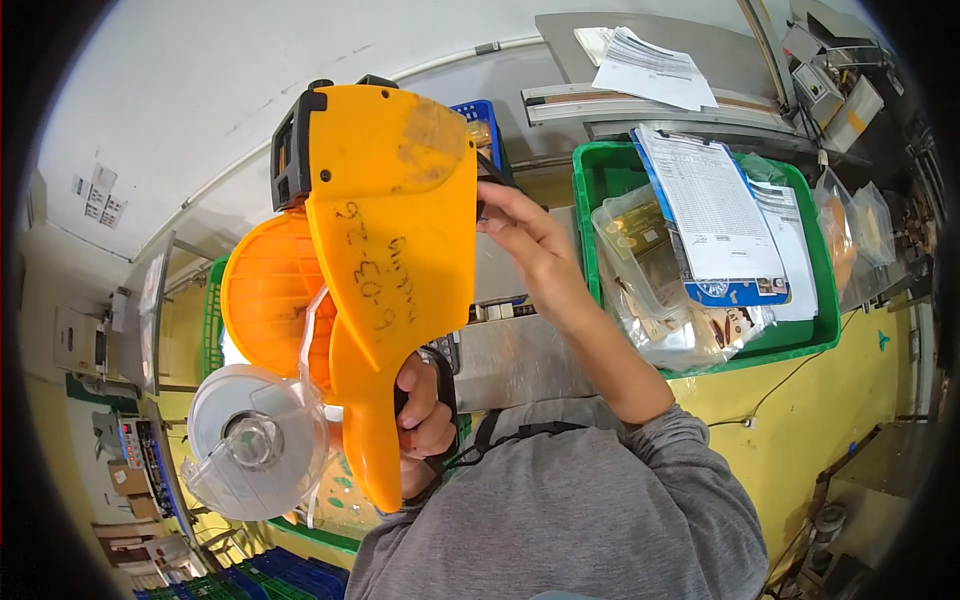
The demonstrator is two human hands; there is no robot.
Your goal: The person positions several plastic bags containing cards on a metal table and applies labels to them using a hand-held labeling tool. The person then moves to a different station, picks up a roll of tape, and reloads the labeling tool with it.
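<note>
A large orange-yellow label gun (pixel 400 230) is held up close before me, with handwriting on its side and black parts at its upper left end. My left hand (pixel 425 415) wraps around its handle, partly hidden behind it. My right hand (pixel 530 240) has its fingers closed at the gun's right edge, on a small black part; the fingertips are partly hidden. At the gun's left side sits an orange ribbed wheel (pixel 270 295). Below that hangs a white roll (pixel 225 415) behind a clear plastic cover, and a pale strip runs between the roll and the gun.
To the right stands a green bin (pixel 825 315) with a clear plastic tub (pixel 625 225), plastic bags and a clipboard (pixel 715 210) of papers. Loose sheets (pixel 655 68) lie farther back. A metal surface (pixel 535 365) and a blue basket (pixel 487 112) are behind the gun. Blue crates (pixel 245 582) sit lower left.
</note>
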